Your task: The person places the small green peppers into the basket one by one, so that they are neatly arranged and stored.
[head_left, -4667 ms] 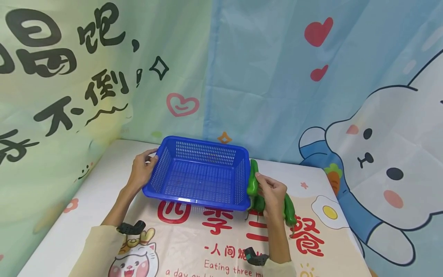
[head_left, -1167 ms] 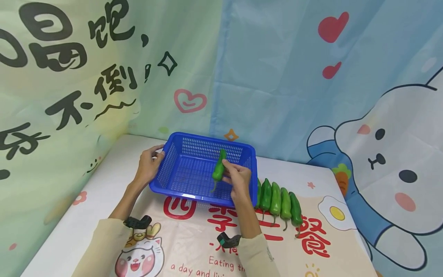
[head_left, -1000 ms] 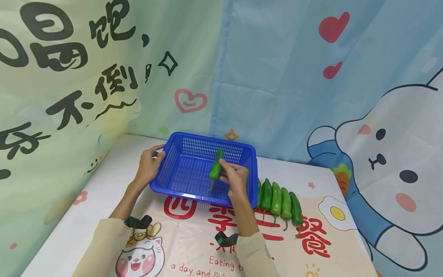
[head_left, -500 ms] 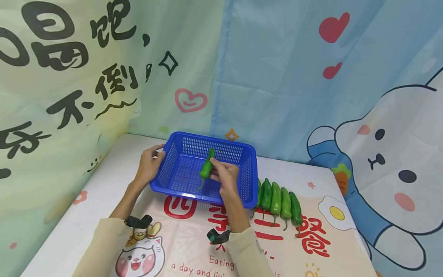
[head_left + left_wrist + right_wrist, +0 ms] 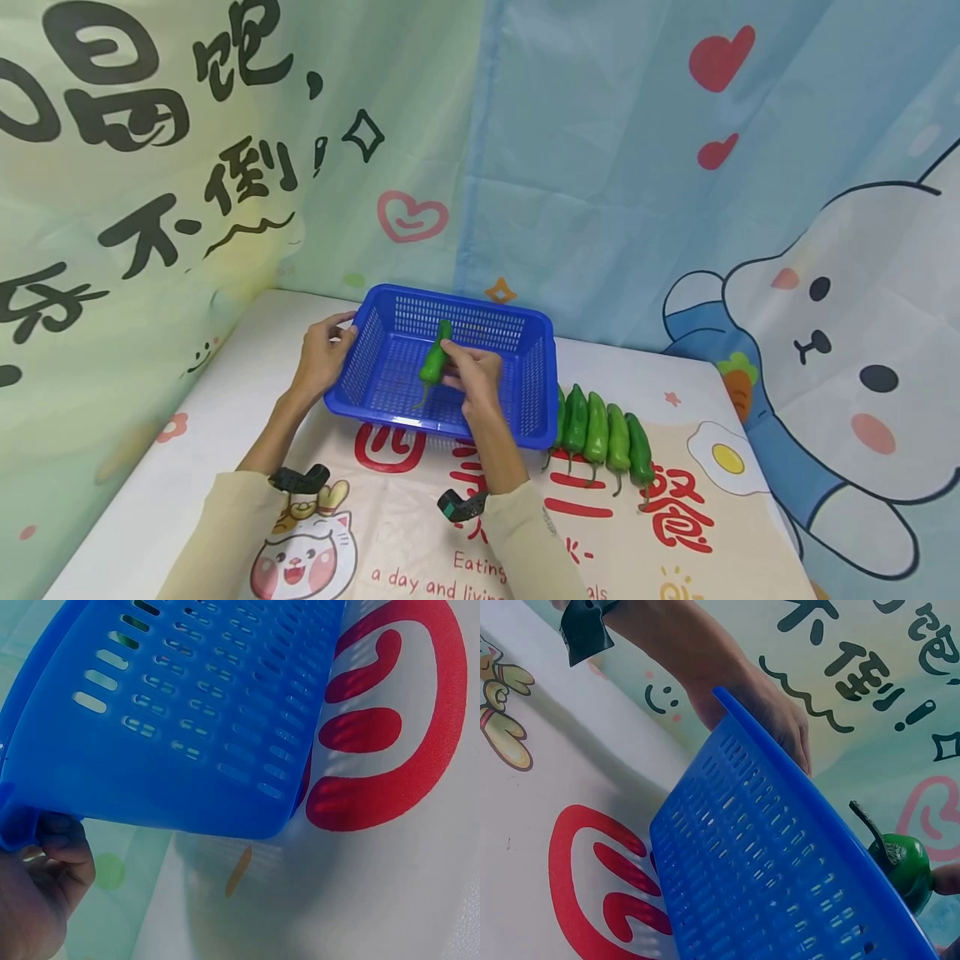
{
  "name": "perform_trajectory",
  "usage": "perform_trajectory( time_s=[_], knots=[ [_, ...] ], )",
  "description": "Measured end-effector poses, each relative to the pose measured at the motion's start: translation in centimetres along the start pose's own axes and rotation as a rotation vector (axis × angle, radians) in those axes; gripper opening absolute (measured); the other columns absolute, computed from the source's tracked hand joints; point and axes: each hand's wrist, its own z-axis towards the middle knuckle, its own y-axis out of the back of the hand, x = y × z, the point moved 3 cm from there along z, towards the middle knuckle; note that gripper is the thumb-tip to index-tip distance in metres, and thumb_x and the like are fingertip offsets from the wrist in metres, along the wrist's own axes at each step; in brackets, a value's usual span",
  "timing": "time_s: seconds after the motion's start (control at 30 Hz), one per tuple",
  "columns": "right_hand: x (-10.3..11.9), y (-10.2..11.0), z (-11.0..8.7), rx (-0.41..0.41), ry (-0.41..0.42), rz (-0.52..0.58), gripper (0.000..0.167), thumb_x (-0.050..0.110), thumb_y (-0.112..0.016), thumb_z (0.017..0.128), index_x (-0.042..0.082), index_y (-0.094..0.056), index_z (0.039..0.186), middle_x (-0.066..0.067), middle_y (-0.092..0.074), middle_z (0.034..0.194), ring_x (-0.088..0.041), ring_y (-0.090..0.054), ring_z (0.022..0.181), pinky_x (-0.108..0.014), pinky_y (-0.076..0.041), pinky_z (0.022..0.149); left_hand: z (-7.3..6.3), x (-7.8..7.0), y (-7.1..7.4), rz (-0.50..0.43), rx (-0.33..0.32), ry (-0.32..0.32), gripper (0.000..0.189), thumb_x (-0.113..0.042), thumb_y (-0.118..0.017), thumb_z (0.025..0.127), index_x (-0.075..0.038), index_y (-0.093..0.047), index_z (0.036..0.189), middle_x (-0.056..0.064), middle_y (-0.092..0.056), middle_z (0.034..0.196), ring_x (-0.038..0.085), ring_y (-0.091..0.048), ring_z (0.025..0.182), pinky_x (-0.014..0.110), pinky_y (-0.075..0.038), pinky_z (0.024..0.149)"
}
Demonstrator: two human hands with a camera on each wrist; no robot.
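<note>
Head view: the right hand (image 5: 476,373) pinches one green pepper (image 5: 434,358) between thumb and fingers over the interior of the blue basket (image 5: 390,379). The pepper is tilted, tip toward the far wall of the basket, stem toward the near rim; contact with the basket floor cannot be determined. The left hand (image 5: 324,357) grips the left rim of the basket, thumb at the rim. The two hands are apart, with the pepper between them and directly at the right fingertips. In the left wrist view, the left fingers curl beneath the rim at a corner. In the right wrist view, the stem end of the pepper shows just beyond the rim, with a fingertip against it.

Five further peppers (image 5: 597,429) lie side by side to the right of the basket, stems toward the person; the leftmost is partly hidden by the basket. Each wrist carries a black device (image 5: 300,480) near a beige sleeve (image 5: 217,533).

The table (image 5: 240,358) has a white and peach printed surface with red characters, a cat figure (image 5: 303,558) and a fried egg (image 5: 726,458). Behind it hang a green printed sheet (image 5: 390,75) with black characters and a blue sheet (image 5: 585,208) with red hearts and a white rabbit (image 5: 840,300).
</note>
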Motion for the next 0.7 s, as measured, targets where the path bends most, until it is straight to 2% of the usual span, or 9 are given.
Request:
perform_trajectory(
  time_s=[0.3,0.5,0.7],
  knots=[
    [-0.5,-1.2,0.2,0.004,-0.046,-0.032,0.033,0.02,-0.084,0.095,-0.007,-0.079,0.114,-0.024,-0.082,0.108,-0.02,-0.082,0.082,-0.026,-0.064,0.066,-0.1,0.2,0.0,0.009,0.003,0.018,0.041,-0.01,-0.055,0.112,0.007,-0.061,0.149,0.026,-0.069,0.096,0.016,-0.066,0.065,0.019,-0.049,0.055],
    [-0.7,-2.1,0.4,0.011,-0.073,-0.038,0.032,0.018,-0.084,0.094,-0.008,-0.079,0.113,-0.024,-0.083,0.104,-0.015,-0.078,0.074,-0.023,-0.062,0.061,0.0,0.2,-0.1,0.007,0.004,0.012,0.041,-0.01,-0.056,0.113,0.008,-0.06,0.149,0.025,-0.069,0.095,0.009,-0.063,0.063,0.019,-0.049,0.055],
    [-0.8,-3.1,0.5,0.025,-0.092,-0.025,0.031,0.017,-0.084,0.094,-0.009,-0.078,0.11,-0.026,-0.082,0.102,-0.015,-0.077,0.072,-0.025,-0.063,0.062,0.0,0.1,-0.1,0.011,-0.003,0.012,0.041,-0.011,-0.056,0.112,0.007,-0.061,0.149,0.023,-0.068,0.095,0.007,-0.061,0.061,0.019,-0.047,0.055]
  ],
)
